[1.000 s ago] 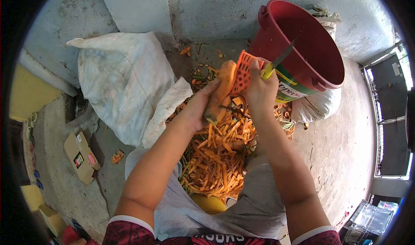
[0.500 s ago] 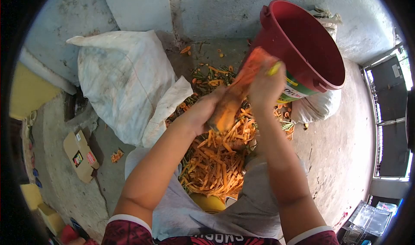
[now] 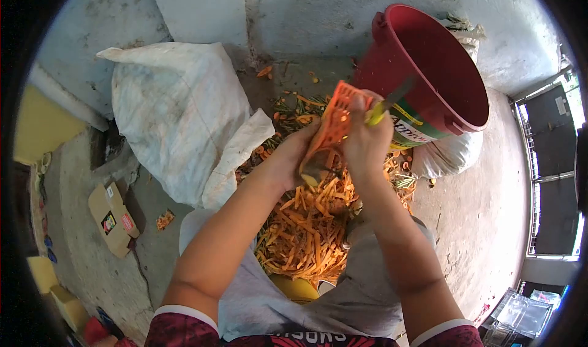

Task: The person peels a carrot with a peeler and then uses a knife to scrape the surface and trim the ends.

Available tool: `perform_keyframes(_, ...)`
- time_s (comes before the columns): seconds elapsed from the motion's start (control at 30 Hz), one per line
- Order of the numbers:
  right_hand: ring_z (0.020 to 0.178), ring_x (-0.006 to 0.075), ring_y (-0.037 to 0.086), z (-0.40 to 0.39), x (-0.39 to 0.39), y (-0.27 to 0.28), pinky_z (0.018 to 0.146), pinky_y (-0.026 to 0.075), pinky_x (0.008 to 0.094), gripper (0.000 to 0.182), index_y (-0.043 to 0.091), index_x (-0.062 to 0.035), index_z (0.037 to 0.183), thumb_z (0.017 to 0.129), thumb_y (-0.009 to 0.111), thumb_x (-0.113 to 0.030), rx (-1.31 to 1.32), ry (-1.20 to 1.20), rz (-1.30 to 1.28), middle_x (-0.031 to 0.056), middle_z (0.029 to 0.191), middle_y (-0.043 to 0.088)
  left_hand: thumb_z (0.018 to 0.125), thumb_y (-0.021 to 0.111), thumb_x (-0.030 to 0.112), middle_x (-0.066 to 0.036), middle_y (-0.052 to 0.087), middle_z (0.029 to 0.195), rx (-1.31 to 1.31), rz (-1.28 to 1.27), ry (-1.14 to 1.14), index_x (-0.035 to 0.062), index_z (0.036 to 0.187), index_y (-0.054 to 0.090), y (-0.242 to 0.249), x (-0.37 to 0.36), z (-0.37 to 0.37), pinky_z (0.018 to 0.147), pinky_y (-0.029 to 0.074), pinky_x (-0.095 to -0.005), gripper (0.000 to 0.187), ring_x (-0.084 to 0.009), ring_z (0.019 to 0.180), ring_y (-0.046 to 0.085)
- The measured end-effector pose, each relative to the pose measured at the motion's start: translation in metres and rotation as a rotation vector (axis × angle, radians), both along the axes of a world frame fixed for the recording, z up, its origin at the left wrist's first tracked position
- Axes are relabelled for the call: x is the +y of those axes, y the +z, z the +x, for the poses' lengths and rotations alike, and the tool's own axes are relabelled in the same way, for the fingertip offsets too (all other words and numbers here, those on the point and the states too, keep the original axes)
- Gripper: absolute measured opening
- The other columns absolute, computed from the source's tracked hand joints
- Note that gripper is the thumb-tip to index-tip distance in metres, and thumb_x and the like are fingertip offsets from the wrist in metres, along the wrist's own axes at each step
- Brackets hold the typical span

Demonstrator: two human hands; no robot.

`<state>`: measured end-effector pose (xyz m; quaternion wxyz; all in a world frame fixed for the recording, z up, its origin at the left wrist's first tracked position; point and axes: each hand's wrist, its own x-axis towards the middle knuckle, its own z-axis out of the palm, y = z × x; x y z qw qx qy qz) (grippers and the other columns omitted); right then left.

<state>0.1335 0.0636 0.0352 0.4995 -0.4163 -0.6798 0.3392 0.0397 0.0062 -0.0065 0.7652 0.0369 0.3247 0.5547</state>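
Note:
Between my hands, over a heap of orange carrot-like peelings (image 3: 306, 231), is a tilted orange plastic basket (image 3: 335, 117) with holes in its side. My left hand (image 3: 294, 157) grips its left side, the fingers partly hidden behind it. My right hand (image 3: 369, 142) is closed around the yellow handle of a knife (image 3: 398, 96), the blade pointing up and right. The right thumb lies against the basket's rim. The lower part of the basket looks dark and stained. Whatever is inside it is hard to make out.
A dark red bucket (image 3: 380, 59) leans tilted at the back right, beside a white sack (image 3: 456, 151). On the left stands a large white sack (image 3: 165, 114). A flattened cardboard box (image 3: 113, 218) lies on the floor. Peelings and green scraps spread toward the wall.
The basket has turned more upright, its holed side now showing. My right hand has shifted slightly down and left, and the knife blade now shows. My left hand has barely moved.

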Motion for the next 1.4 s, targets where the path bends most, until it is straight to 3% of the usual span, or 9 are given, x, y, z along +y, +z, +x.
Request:
perform_keyframes(0.23,0.064,0.0258,0.055,-0.005,-0.003,0.003,0.059,0.042,0.0313,0.018,0.048,0.0014,0.087,0.083,0.048,-0.016,-0.157,-0.094,-0.064,0.0155,0.074,0.056,0.088,0.034,0.036,-0.006,0.055,0.090,0.099,-0.013,-0.031,0.0090,0.103,0.050,-0.001,0.004,-0.001,0.062,0.047,-0.0290,0.035,-0.0146,0.077,0.054)
perform_keyframes(0.33,0.061,0.0261,0.054,-0.002,0.016,-0.012,0.057,0.041,0.0318,0.014,0.048,0.0007,0.085,0.081,0.049,-0.013,-0.209,-0.229,0.279,0.0147,0.071,0.055,0.087,0.035,0.037,-0.006,0.056,0.090,0.238,0.093,-0.149,0.0072,0.102,0.050,0.008,0.000,-0.006,0.063,0.047,-0.0288,0.037,-0.0142,0.076,0.056)
perform_keyframes(0.47,0.061,0.0221,0.052,0.047,0.091,-0.011,0.056,0.040,0.0304,0.011,0.049,-0.0012,0.081,0.081,0.047,-0.012,-0.204,-0.602,0.216,0.0099,0.067,0.053,0.086,0.038,0.038,-0.006,0.056,0.092,0.396,0.126,-0.240,0.0051,0.108,0.047,0.013,-0.016,0.004,0.063,0.047,-0.0271,0.041,-0.0119,0.075,0.057)
perform_keyframes(0.57,0.062,0.0189,0.051,0.062,0.105,-0.013,0.057,0.040,0.0298,0.012,0.049,-0.0017,0.081,0.082,0.047,-0.013,0.066,-0.504,0.018,0.0090,0.069,0.052,0.086,0.039,0.036,-0.007,0.056,0.093,0.317,0.161,-0.240,0.0053,0.110,0.045,0.009,-0.016,0.004,0.063,0.048,-0.0261,0.040,-0.0135,0.074,0.057)
perform_keyframes(0.87,0.067,0.0261,0.054,-0.009,-0.011,-0.007,0.061,0.042,0.0327,0.013,0.048,-0.0001,0.087,0.080,0.050,-0.011,-0.109,-0.052,0.014,0.0162,0.074,0.054,0.087,0.036,0.035,-0.005,0.056,0.084,0.061,0.010,0.075,0.0078,0.099,0.050,0.004,-0.001,-0.001,0.058,0.046,-0.0256,0.032,-0.0128,0.069,0.055)
perform_keyframes(1.0,0.072,0.0315,0.056,-0.007,-0.003,-0.006,0.062,0.043,0.0355,0.013,0.048,-0.0005,0.088,0.077,0.051,-0.006,-0.195,-0.115,0.058,0.0194,0.076,0.055,0.088,0.033,0.034,-0.006,0.058,0.085,0.221,0.026,-0.018,0.0029,0.100,0.050,0.015,-0.005,-0.005,0.060,0.048,-0.0256,0.038,-0.0137,0.071,0.057)
perform_keyframes(1.13,0.064,0.0235,0.054,0.024,0.068,-0.016,0.058,0.041,0.0313,0.008,0.048,-0.0018,0.085,0.079,0.048,-0.008,-0.045,-0.374,0.164,0.0123,0.070,0.055,0.088,0.034,0.032,-0.005,0.058,0.086,0.422,0.093,-0.200,0.0019,0.104,0.049,-0.001,-0.004,0.000,0.064,0.047,-0.0243,0.037,-0.0125,0.072,0.057)
perform_keyframes(1.2,0.064,0.0245,0.054,0.033,0.071,-0.008,0.058,0.041,0.0320,0.013,0.049,-0.0007,0.084,0.082,0.046,-0.013,-0.185,-0.470,0.207,0.0132,0.071,0.055,0.088,0.035,0.033,-0.006,0.058,0.087,0.456,0.053,-0.206,0.0015,0.106,0.048,-0.004,-0.007,0.006,0.066,0.047,-0.0240,0.038,-0.0120,0.075,0.057)
perform_keyframes(1.4,0.066,0.0290,0.054,0.032,0.071,0.002,0.060,0.041,0.0330,0.019,0.049,0.0003,0.085,0.084,0.045,-0.018,-0.152,-0.478,0.377,0.0144,0.073,0.054,0.087,0.040,0.029,-0.007,0.053,0.104,0.289,0.071,-0.218,0.0039,0.117,0.041,0.005,-0.012,-0.005,0.072,0.045,-0.0242,0.040,-0.0118,0.088,0.054)
